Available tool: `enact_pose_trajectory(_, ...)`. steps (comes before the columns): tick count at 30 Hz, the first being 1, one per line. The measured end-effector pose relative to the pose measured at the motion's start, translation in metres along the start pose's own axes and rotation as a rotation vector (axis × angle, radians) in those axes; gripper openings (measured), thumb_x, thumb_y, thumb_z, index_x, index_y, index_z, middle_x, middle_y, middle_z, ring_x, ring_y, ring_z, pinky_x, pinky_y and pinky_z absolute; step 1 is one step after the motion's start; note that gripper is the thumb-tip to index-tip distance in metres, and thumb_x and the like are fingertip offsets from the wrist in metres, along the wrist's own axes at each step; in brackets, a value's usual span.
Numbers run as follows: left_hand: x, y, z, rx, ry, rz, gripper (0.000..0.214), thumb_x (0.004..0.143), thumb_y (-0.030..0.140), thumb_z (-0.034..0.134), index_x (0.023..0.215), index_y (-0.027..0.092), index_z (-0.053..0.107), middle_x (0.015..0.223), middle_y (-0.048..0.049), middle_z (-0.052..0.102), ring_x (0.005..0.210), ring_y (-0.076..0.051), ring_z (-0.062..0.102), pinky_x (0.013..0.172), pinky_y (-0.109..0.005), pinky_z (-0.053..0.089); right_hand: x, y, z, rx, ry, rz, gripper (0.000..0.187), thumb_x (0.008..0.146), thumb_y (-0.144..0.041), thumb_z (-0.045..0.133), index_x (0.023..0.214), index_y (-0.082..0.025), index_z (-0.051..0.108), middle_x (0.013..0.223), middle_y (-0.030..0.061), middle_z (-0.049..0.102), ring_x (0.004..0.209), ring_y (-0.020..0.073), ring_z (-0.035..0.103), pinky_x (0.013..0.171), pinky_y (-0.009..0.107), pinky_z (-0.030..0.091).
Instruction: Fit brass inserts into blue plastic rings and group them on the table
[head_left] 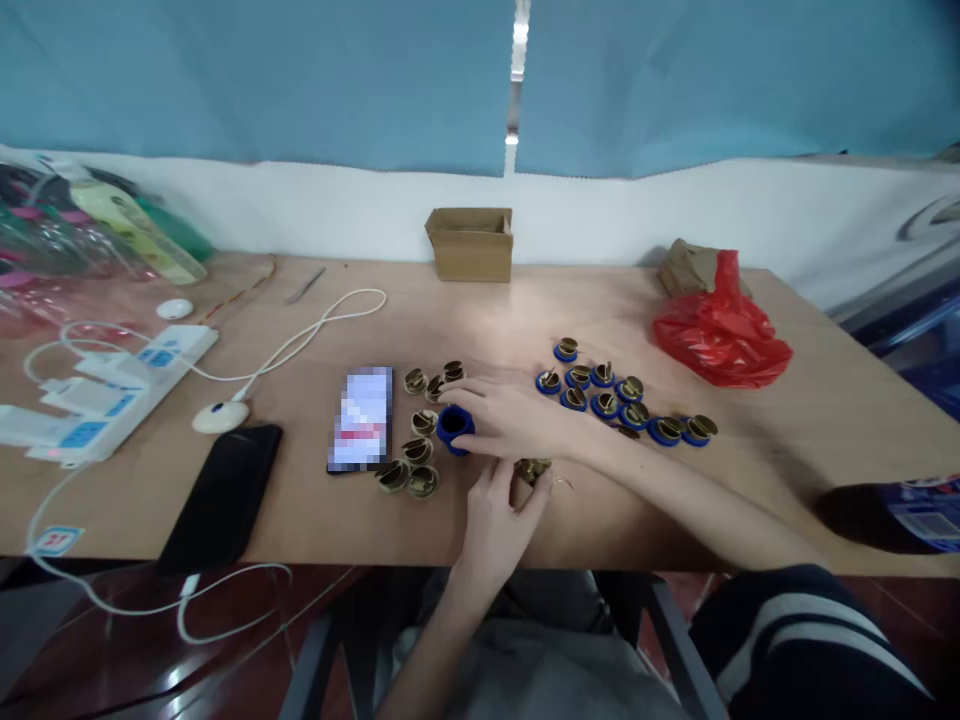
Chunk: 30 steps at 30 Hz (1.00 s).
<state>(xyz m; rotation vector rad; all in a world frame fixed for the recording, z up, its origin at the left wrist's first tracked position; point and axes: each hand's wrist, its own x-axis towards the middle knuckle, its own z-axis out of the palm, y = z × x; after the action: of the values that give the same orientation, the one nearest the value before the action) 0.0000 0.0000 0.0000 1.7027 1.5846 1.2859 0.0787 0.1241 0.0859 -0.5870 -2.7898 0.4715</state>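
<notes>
- Fingers of the right hand are curved round one blue hollow piece, thumb at its near side and forefinger at its far side, so they hold it between them, its dark opening facing up.
- Thumb and forefinger of the left hand bend about one brass piece, partly covered by both hands; whether they pinch it or only touch it, I cannot tell.
- Both hands are close together over the near half of the desk, the right one just beyond the left.
- Seven brass discs show left of the hands, loosely grouped, with the blue hollow piece just to their right.
- Eleven blue-rimmed discs can be counted right of the hands, one of them largely hidden by the right forearm; most have their brass parts tilted upward.
- Two phone-like slabs lie on the left: one lit phone beside the seven discs, and one dark slab reaching over the near edge.
- One white power strip lies farther left.
- One open cardboard box stands at the back, by the wall.
- One red plastic bag sits at the right, in front of one brown bundle.
- One dark bottle lies on its side at the right edge.
</notes>
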Motion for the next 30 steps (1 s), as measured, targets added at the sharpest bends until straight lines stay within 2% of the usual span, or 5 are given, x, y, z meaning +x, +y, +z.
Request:
enact_pose_trajectory(7, 0.001, -0.001, 0.0, 0.002, 0.001, -0.011, 0.025, 0.089, 0.025, 0.073, 0.113, 0.021, 0.068, 0.106, -0.01, 0.075, 0.099, -0.028, 0.074, 0.085, -0.038, 0.061, 0.011, -0.002, 0.006, -0.044, -0.038, 0.049, 0.03, 0.099, -0.035, 0.064, 0.122, -0.016, 0.062, 0.114, 0.0111, 0.074, 0.104, 0.0248, 0.067, 0.099, 0.039, 0.046)
enact_pose_trajectory(13, 0.002, -0.001, -0.002, -0.076, 0.093, -0.006, 0.021, 0.093, 0.025, 0.068, 0.114, 0.023, 0.066, 0.11, -0.0077, 0.07, 0.105, -0.023, 0.07, 0.094, -0.037, 0.057, -0.016, -0.002, -0.024, 0.102, 0.253, 0.109, 0.027, 0.1, -0.032, 0.058, 0.123, -0.019, 0.061, 0.124, 0.0105, 0.071, 0.111, 0.0243, 0.066, 0.098, 0.038, 0.049)
enact_pose_trajectory(17, 0.001, -0.001, -0.001, -0.125, 0.201, -0.039, 0.023, 0.094, 0.026, 0.068, 0.117, 0.023, 0.066, 0.115, -0.0083, 0.066, 0.109, -0.022, 0.068, 0.097, -0.037, 0.057, -0.045, 0.008, -0.028, 0.232, 0.436, 0.162, 0.028, 0.097, -0.027, 0.06, 0.123, -0.017, 0.062, 0.111, 0.008, 0.074, 0.099, 0.0203, 0.07, 0.09, 0.034, 0.054)
enact_pose_trajectory(22, 0.0, -0.003, 0.002, -0.21, 0.303, -0.059, 0.024, 0.092, 0.025, 0.07, 0.116, 0.024, 0.068, 0.118, -0.0071, 0.064, 0.113, -0.021, 0.067, 0.097, -0.034, 0.058, -0.074, 0.012, -0.009, 0.335, 0.322, 0.142, 0.028, 0.095, -0.025, 0.063, 0.122, -0.018, 0.063, 0.117, 0.0088, 0.072, 0.104, 0.0208, 0.07, 0.093, 0.036, 0.055)
enact_pose_trajectory(30, -0.005, -0.006, 0.003, -0.334, 0.212, -0.177, 0.031, 0.093, 0.028, 0.069, 0.124, 0.024, 0.067, 0.131, -0.0095, 0.068, 0.118, -0.024, 0.07, 0.102, -0.037, 0.059, -0.094, 0.0, 0.01, 0.373, 0.292, 0.101, 0.034, 0.098, -0.029, 0.064, 0.131, -0.023, 0.059, 0.126, 0.0086, 0.071, 0.12, 0.0225, 0.067, 0.103, 0.039, 0.056)
